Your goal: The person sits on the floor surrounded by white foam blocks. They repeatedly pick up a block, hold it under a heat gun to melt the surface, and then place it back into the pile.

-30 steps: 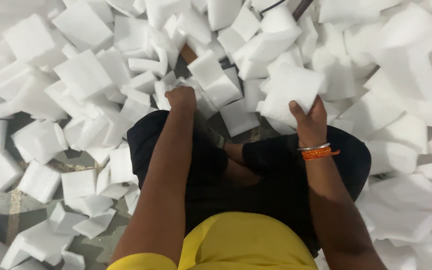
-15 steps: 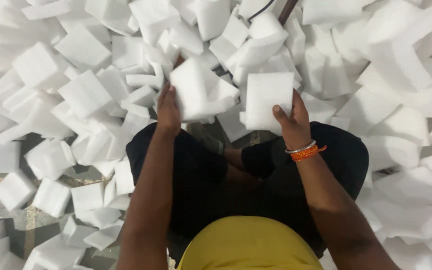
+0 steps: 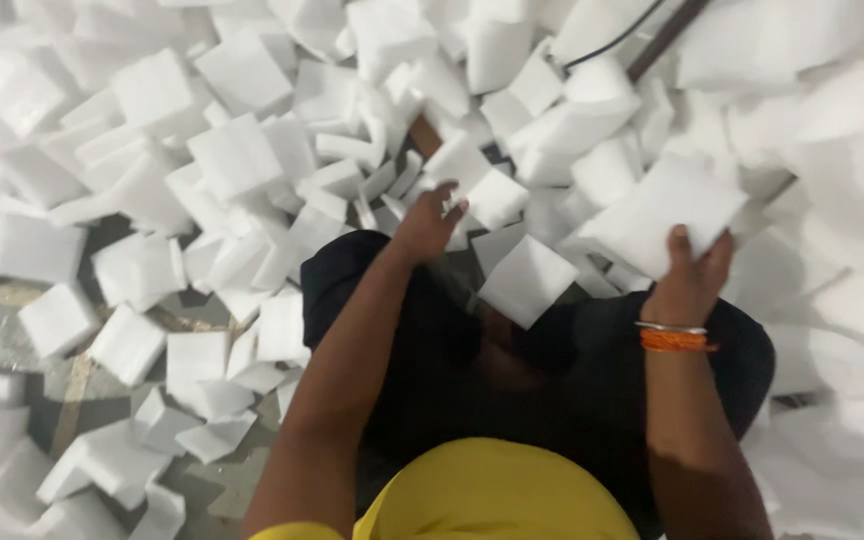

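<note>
Foam sheet (image 3: 667,215), white and flat, sits up in the right hand (image 3: 690,275), thumb pressed on its near face and the other fingers hidden behind it, so the grip is closed on the lower edge. An orange band and a thin bangle (image 3: 674,338) ride that wrist. Over on the other side, the left hand (image 3: 430,222) reaches forward with fingers spread loose, holding nothing, its tips just at the edge of the foam pile (image 3: 252,160). Between the two hands, a square foam piece (image 3: 526,280) rests tilted against the dark trousers (image 3: 452,340), close below the left fingertips.

My read: the job here looks like gathering pieces one at a time. To do it cleanly, the left hand wants to settle on a single block, not rake through several; these pieces lie overlapped and tipped every way, so a pinch on one free edge beats a grab from above. Foam this light will likely slip or flutter, so a firm thumb, as the right shows, is the model. The pile beyond the left hand is dense; the floor (image 3: 72,370) to its left shows through between scattered pieces, easier picking there.
</note>
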